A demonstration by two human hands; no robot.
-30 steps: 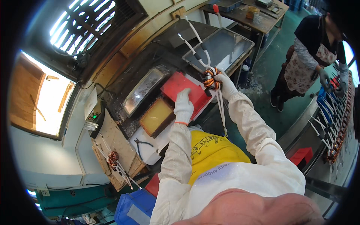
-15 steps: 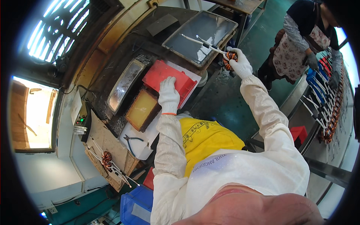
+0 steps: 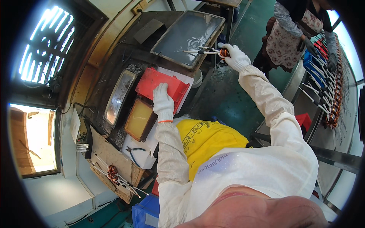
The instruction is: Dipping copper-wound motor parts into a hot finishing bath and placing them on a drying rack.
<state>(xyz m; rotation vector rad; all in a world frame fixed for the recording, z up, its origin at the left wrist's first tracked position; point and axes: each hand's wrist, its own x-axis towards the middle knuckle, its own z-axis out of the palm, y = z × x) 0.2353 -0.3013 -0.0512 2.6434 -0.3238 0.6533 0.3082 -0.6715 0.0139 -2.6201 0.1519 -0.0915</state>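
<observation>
My right hand (image 3: 238,59), in a white glove, is closed on a ring-shaped copper coil (image 3: 224,53). White-sleeved leads (image 3: 207,51) with black bands stick out from the coil to the left, over the near right corner of a tray of grey liquid (image 3: 190,32). Rings ripple across the liquid close to the lead tips. My left hand (image 3: 163,102), gloved too, lies on the near side of a red plastic bin (image 3: 161,84) with its fingers stretched out. The bin rests on a white sheet.
Left of the bin are a framed block with a yellow top (image 3: 138,119) and a shiny metal-filled trough (image 3: 121,97). Pliers (image 3: 133,155) lie nearer me. Another coil (image 3: 112,173) rests on a board. At right, a person in gloves works at a row of coils (image 3: 334,98).
The leads have swung from pointing up-left to nearly level, and ripples have appeared in the tray. My left hand stays on the bin. The whole view has shifted slightly.
</observation>
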